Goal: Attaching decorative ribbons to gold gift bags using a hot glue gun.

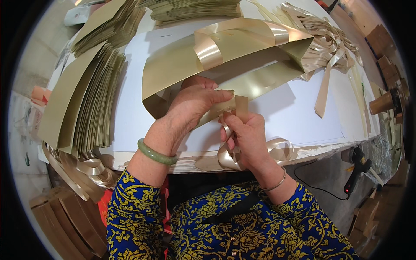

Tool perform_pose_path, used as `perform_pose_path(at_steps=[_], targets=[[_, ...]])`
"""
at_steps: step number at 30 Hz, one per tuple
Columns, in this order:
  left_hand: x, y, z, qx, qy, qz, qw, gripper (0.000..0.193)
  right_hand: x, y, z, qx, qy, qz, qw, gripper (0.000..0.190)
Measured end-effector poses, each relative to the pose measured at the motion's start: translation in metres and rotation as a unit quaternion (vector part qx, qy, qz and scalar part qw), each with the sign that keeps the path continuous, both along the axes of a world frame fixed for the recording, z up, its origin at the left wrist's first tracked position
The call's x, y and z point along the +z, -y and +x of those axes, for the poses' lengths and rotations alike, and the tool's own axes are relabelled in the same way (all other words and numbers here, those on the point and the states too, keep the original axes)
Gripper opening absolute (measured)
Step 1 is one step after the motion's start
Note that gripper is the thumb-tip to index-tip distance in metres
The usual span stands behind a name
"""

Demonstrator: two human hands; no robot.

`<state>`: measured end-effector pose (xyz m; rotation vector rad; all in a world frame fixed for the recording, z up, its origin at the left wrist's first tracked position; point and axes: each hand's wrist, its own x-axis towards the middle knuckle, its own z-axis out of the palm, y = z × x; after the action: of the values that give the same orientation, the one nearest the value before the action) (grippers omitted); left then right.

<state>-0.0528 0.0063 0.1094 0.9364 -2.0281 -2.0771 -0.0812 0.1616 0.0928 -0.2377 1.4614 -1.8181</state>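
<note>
An open gold paper bag (175,66) lies on its side across the white work surface, its mouth towards me. A beige satin ribbon (208,53) loops across its far panel like a handle. My left hand (198,100) grips the near panel's edge, with the thumb on top and the other fingers partly hidden inside the bag. Close beside that thumb, my right hand (248,136) pinches a length of satin ribbon (241,105) against the near edge. More of this ribbon curls below my right hand at the table edge. The fingertips partly hide where ribbon and panel meet.
Stacks of folded gold paper bags (97,107) stand at the left and back. A heap of satin ribbons (328,42) lies at the back right. More ribbons (94,167) hang off the left corner. A corded glue gun (357,172) is at the right, past the table edge.
</note>
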Motion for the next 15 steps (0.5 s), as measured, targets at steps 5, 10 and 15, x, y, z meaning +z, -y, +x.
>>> perform_pose_path(at_steps=[5, 10, 15], targets=[[0.002, 0.002, 0.000, 0.008, 0.008, -0.016, 1.000, 0.022, -0.002, 0.001, 0.000, -0.001, -0.002, -0.006, 1.000, 0.021], [0.001, 0.001, 0.000, 0.027, 0.012, -0.035, 0.999, 0.022, -0.005, 0.003, 0.002, -0.014, -0.004, -0.020, 1.000, 0.017], [0.009, -0.003, -0.001, -0.004, 0.036, -0.064, 0.997, 0.023, -0.007, 0.003, 0.004, -0.029, 0.004, -0.002, 1.000, 0.016]])
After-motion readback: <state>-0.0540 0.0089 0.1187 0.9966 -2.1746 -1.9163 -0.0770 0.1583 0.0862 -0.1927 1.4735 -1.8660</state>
